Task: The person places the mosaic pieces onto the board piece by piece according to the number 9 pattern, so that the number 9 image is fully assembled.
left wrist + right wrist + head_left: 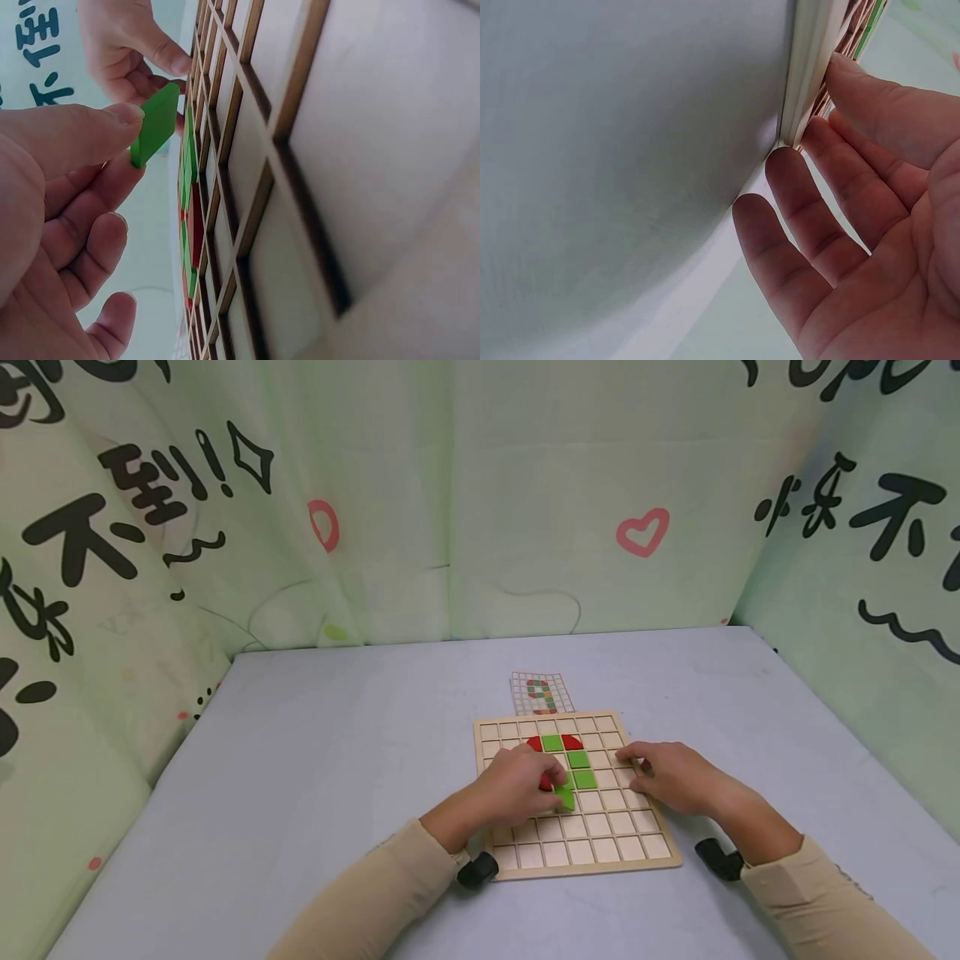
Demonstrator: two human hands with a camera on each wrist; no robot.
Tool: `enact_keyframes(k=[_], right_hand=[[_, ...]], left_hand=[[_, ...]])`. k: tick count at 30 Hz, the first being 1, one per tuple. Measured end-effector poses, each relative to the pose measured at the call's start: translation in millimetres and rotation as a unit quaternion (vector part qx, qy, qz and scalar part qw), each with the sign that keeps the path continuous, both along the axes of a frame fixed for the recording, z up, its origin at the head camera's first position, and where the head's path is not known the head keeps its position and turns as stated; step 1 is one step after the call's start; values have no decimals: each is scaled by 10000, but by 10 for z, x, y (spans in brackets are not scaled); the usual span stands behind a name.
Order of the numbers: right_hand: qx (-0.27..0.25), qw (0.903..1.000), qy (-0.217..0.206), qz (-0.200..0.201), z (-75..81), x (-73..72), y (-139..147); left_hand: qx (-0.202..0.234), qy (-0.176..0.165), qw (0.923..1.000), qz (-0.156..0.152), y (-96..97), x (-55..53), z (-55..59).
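My left hand (517,785) pinches a green square tile (156,124) between thumb and finger, just above a wooden grid board (585,866). Beyond its fingers, in the board's cells, lie several flat green tiles (578,759) and red rounded-corner pieces (572,742); the hand partly covers some of them. At the board's right edge rests my right hand (682,777), its fingers loosely extended. In the right wrist view its thumb (851,79) touches the rim, and the other fingertips are right at the side of the board and the table surface.
A paper card (521,693) with a coloured grid pattern lies behind the board, partly under its far edge. Everything rests on a pale table (337,760). Light green curtains (525,485) with dark lettering stand along the back and sides.
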State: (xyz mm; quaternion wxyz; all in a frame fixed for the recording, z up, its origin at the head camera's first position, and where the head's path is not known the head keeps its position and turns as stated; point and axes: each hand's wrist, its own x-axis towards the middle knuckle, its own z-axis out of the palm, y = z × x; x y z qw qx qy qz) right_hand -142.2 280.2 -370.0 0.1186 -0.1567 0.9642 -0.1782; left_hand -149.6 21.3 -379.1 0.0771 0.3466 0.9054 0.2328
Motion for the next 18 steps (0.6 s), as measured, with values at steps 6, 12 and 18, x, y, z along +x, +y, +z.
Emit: enact_keyframes(k=[6,12,18], right_hand=[[-27,10000,19,16,-1,3,-2],[-34,10000,-14,-15,-13,4,-11],[-34,10000,-26,-10,-1,5,-5]], left_hand=[[0,38,10000,-56,68,16,-15],[-100,-65,9999,10,140,30,-37],[-343,-144,9992,138,209,45,-43]])
